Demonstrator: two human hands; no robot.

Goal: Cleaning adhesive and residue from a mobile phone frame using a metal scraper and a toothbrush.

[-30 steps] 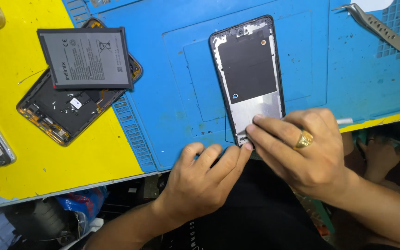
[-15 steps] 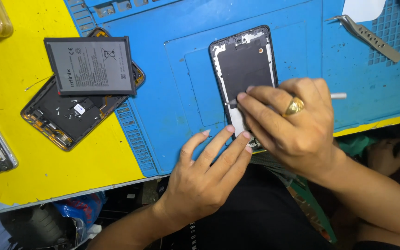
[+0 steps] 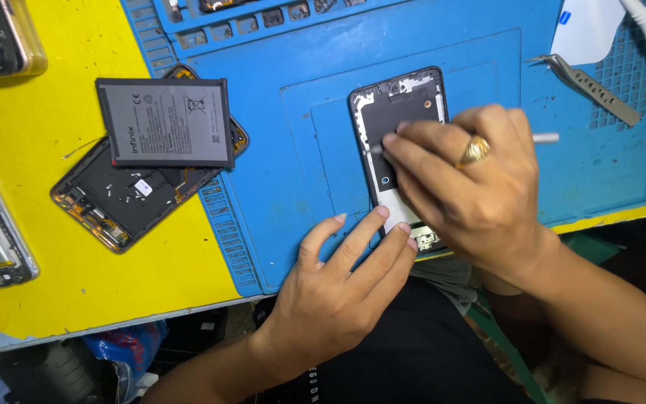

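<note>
We work on a blue mat [image 3: 300,112] covering the yellow surface [image 3: 46,247]; the opened phone frame [image 3: 398,112] lies face-down mid-mat; our left hand [image 3: 338,292] presses its lower edge, fingers flat, released; our right hand [image 3: 472,194] pinches a thin white tool [image 3: 546,138], tip against the frame.

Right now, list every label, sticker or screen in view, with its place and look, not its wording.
Battery label: grey rectangle with dark print, on the battery left of centre, atop an opened phone.
White sticker: small white patch inside that opened phone.
White sheet: pale and blank, top right on the blue mat.
</note>
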